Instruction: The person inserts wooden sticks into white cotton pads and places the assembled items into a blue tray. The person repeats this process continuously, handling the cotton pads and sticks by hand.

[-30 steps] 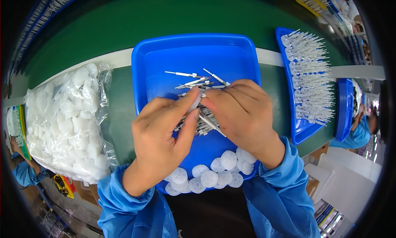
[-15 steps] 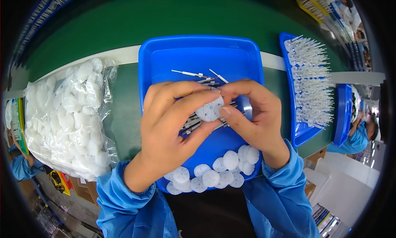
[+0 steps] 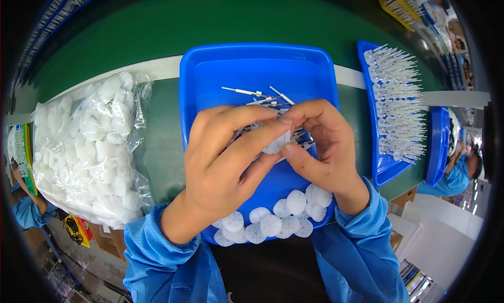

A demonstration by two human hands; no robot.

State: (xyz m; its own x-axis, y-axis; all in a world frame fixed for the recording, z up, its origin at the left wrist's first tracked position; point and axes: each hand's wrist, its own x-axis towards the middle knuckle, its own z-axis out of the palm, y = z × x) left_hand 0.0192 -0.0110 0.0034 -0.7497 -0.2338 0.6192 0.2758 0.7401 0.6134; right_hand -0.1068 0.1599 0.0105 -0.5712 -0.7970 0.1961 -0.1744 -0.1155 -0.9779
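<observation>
Over the blue tray [image 3: 252, 56], my left hand [image 3: 223, 151] and my right hand [image 3: 323, 145] meet, fingertips together. Between them is a thin white disc [image 3: 277, 144], held by the fingers of both hands and mostly covered by them. Whether a rod is joined to it is hidden. Below the hands lies a loose pile of thin rods [image 3: 242, 91] with white and dark parts. Along the tray's near side sit several white discs [image 3: 271, 226], overlapping one another.
A clear plastic bag [image 3: 86, 151] full of white discs lies left of the tray on the green table [image 3: 163, 124]. To the right, another blue tray [image 3: 385, 169] holds rows of upright white rods [image 3: 396, 109]. Other people in blue sleeves [image 3: 455, 178] sit at both sides.
My left fingers have closed further over the disc, so less of it shows. Both hands stay over the tray, still pinching together. The whole view has shifted slightly.
</observation>
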